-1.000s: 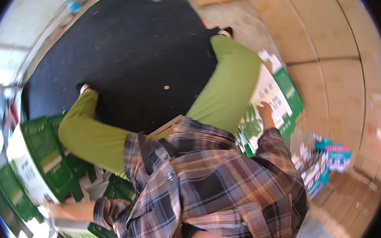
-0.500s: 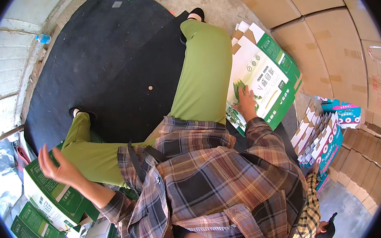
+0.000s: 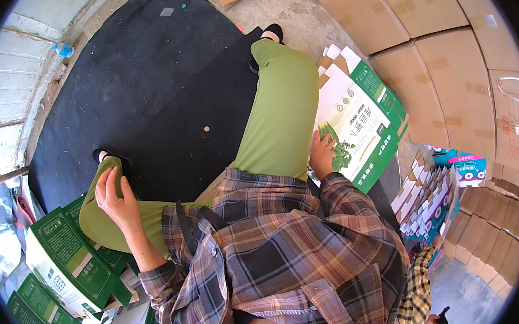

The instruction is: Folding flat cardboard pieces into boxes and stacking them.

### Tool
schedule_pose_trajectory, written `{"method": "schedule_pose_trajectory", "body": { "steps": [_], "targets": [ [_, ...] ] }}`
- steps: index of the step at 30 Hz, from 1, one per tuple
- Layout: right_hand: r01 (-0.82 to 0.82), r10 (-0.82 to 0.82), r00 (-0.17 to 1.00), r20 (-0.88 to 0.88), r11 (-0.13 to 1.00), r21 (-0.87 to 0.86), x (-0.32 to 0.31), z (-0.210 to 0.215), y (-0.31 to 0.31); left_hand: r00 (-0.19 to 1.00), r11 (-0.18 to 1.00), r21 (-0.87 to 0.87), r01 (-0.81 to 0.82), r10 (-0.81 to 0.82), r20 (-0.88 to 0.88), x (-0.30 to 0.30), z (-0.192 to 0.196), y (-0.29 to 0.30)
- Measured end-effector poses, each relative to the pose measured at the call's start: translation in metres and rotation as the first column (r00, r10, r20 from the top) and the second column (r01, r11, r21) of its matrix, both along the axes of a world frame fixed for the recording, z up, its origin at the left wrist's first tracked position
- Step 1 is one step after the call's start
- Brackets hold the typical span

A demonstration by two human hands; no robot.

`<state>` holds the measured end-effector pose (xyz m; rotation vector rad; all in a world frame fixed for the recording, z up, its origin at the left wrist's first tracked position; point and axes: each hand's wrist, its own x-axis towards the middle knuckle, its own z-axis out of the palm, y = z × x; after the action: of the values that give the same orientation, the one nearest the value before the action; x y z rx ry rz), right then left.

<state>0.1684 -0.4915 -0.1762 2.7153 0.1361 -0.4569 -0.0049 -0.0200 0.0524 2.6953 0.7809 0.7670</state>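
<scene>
Beside right leg: flat green-white carton (image 3: 360,123) | right hand (image 3: 322,155) grips its edge | left hand (image 3: 115,198) open, empty

The right hand (image 3: 322,155) half hides behind the plaid sleeve (image 3: 361,215); at seven o'clock, green-and-white flat cartons (image 3: 39,307) are cut off.

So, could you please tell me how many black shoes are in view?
2: one shoe at the top on the outstretched leg, the other shoe at the left, above the left hand. Each is partly hidden.
</scene>
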Motion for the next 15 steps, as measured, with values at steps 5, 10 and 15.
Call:
{"method": "schedule_pose_trajectory", "body": {
  "steps": [5,10,15],
  "targets": [
    [-0.058,0.049,0.998,0.048,0.975,0.214,0.027,0.035,-0.019,1.0,1.0,-0.001,-0.011,0.011,-0.014,-0.004,-0.006,0.005],
    [-0.036,-0.044,0.92,0.389,0.98,0.195,0.075,0.133,-0.047,1.0,0.999,-0.025,0.023,-0.023,0.022,0.004,-0.008,0.002],
    [-0.067,0.058,0.628,0.776,0.998,-0.02,0.156,0.224,-0.105,0.999,0.997,-0.071,0.016,-0.013,0.029,0.005,-0.012,0.005]
  ]
}}
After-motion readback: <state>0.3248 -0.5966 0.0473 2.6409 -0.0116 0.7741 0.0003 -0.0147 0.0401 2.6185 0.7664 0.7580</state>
